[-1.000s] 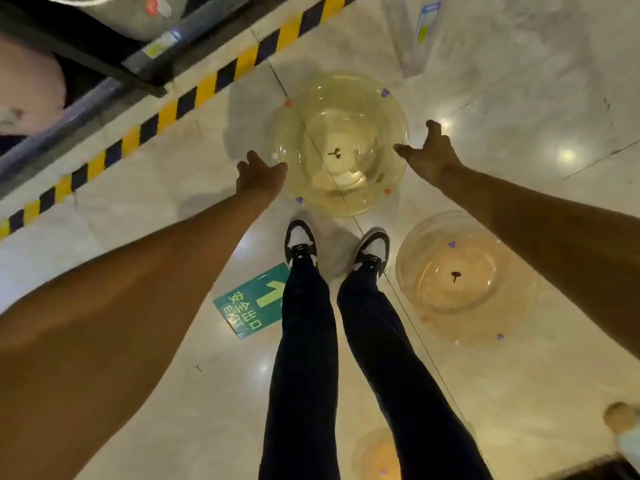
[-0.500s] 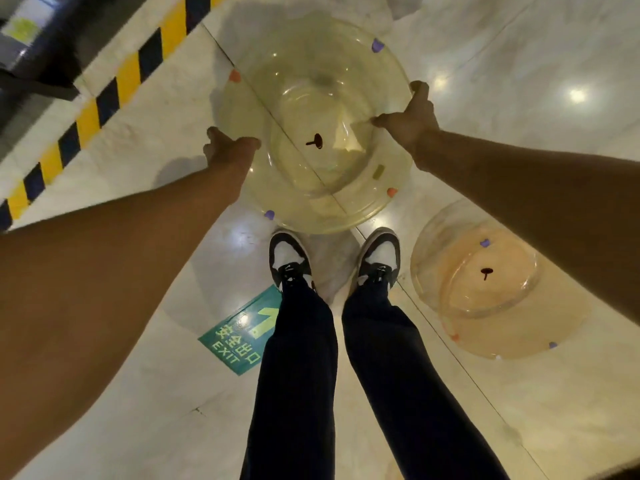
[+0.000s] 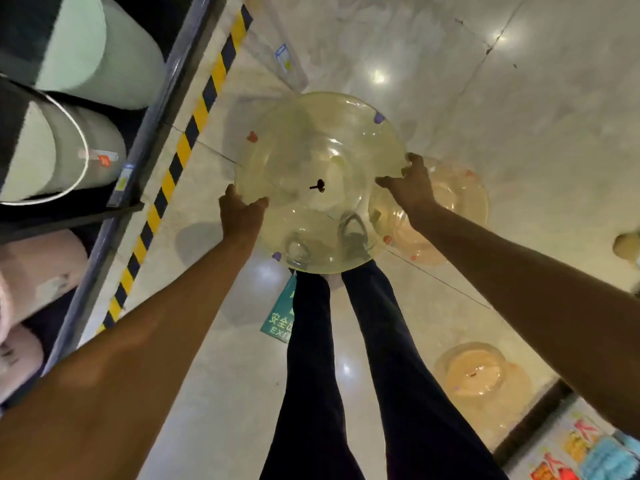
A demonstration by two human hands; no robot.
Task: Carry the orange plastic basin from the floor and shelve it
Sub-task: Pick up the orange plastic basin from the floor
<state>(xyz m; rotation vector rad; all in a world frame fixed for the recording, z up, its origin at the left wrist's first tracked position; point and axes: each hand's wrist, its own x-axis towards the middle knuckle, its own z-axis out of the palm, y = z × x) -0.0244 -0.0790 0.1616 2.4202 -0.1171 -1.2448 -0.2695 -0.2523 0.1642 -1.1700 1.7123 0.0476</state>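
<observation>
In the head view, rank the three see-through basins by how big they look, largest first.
1. Held basin, though it is nearest the camera.
2 and 3. Basin behind the right hand and basin near the right leg: too close to rank, the first partly hidden.

basin (image 3: 318,150) clear yellowish | floor stripe (image 3: 194,123) yellow-black | trousers (image 3: 311,358) dark navy
</observation>
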